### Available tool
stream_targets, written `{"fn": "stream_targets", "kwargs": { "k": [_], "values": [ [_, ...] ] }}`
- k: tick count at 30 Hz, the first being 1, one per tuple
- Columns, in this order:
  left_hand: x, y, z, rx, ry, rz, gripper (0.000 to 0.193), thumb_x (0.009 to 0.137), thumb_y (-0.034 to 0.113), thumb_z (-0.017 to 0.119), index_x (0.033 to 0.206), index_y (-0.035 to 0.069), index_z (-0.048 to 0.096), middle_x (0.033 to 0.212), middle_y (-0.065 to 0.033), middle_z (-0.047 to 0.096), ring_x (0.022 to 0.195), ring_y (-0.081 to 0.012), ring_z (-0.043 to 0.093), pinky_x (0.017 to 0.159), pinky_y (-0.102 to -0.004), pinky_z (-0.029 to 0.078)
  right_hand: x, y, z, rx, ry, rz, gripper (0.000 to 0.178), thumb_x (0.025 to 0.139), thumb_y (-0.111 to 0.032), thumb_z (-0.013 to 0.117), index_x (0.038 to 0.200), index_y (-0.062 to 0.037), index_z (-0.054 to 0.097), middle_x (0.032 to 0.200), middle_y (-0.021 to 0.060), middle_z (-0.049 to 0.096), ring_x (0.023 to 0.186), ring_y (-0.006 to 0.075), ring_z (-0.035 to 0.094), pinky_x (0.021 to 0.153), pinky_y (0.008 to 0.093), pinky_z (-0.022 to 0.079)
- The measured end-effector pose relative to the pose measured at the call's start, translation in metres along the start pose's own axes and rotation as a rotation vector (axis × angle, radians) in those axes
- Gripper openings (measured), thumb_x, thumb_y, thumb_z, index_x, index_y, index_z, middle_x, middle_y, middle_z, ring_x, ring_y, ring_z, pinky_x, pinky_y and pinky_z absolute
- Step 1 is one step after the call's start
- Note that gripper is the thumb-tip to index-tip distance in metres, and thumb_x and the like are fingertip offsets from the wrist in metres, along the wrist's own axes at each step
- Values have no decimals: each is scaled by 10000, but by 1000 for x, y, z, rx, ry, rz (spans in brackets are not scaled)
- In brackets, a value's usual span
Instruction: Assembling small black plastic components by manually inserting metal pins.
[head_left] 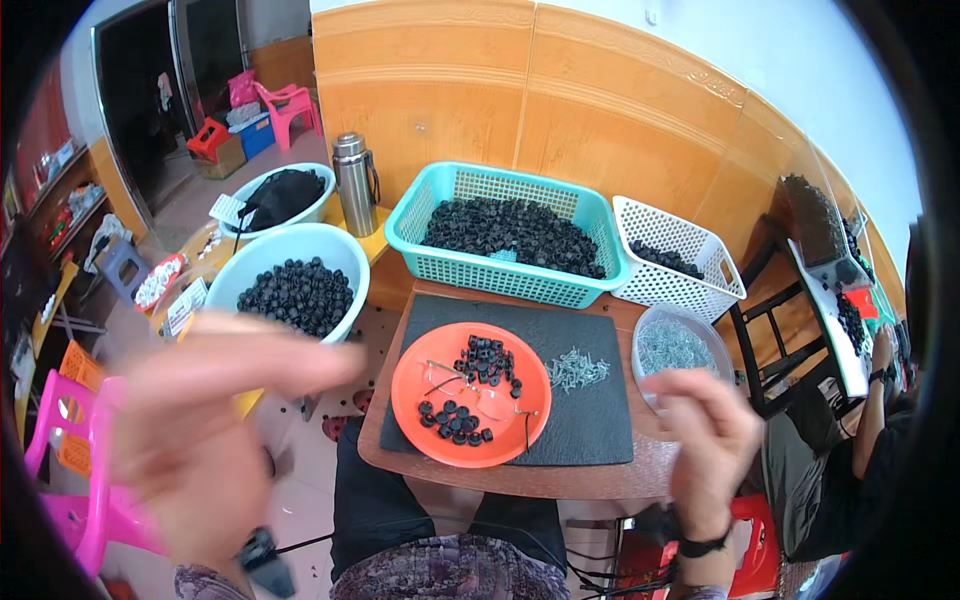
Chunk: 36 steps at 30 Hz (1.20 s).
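My left hand (205, 430) is raised near the camera, blurred, its fingers stretched toward the right and holding nothing I can see. On the right, my right hand (705, 445) hovers above the table's edge below a clear tub of small metal pins (680, 345). Its fingers are loosely bent, with nothing visible between them. Between my hands, an orange plate (410, 440) rests on a black mat (590, 435). In the plate lie two groups of small black round parts (455, 424) and a pair of thin-framed eyeglasses (495, 403). Loose metal pins (578, 370) are piled beside the plate.
Behind the mat stand a teal basket (520, 283) and a white basket (690, 290), both with black parts. At left are a light-blue basin (235, 270) of black parts and a steel flask (355, 185). Another person's arm (872, 420) shows at far right.
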<state>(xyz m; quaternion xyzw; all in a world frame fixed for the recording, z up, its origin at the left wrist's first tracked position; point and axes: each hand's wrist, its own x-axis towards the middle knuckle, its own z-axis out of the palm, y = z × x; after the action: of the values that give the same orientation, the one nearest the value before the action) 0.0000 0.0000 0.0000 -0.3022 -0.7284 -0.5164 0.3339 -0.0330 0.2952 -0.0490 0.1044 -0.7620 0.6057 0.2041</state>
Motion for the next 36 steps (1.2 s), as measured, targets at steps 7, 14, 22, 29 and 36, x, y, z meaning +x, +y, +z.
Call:
{"fn": "stream_targets", "kwargs": {
  "k": [7,14,22,29,36],
  "values": [
    [-33,-145,54,349,-424,-242,214,731,26,629,944,17,642,853,-80,655,772,-194,569,671,-306,463,-4,107,34,-313,-351,-158,287,682,37,653,965,-12,643,842,110,633,709,221,561,613,301,451],
    [-45,-192,87,475,-620,56,199,646,2,589,840,30,615,697,-76,583,689,-256,512,634,-365,420,-2,128,60,-413,-460,-440,345,644,77,634,979,-3,612,845,117,611,726,280,546,626,355,459],
    [-42,-196,97,630,-755,228,37,634,29,587,663,31,564,639,-90,535,668,-256,534,612,-361,436,2,131,67,-312,-477,-436,224,643,50,662,851,-16,612,786,80,606,701,251,551,613,331,458],
    [-36,-198,88,582,-638,179,65,658,46,597,699,37,547,651,-105,551,633,-267,543,573,-375,439,10,133,70,-243,-427,-368,186,678,53,659,836,-37,620,735,75,587,663,234,547,580,323,447],
    [-27,-193,72,406,-435,-132,58,780,32,599,830,21,572,649,-65,577,580,-159,596,527,-285,475,16,132,71,-215,-400,-337,173,700,50,654,845,-39,628,714,62,575,638,181,543,571,286,439]
  ]
}}
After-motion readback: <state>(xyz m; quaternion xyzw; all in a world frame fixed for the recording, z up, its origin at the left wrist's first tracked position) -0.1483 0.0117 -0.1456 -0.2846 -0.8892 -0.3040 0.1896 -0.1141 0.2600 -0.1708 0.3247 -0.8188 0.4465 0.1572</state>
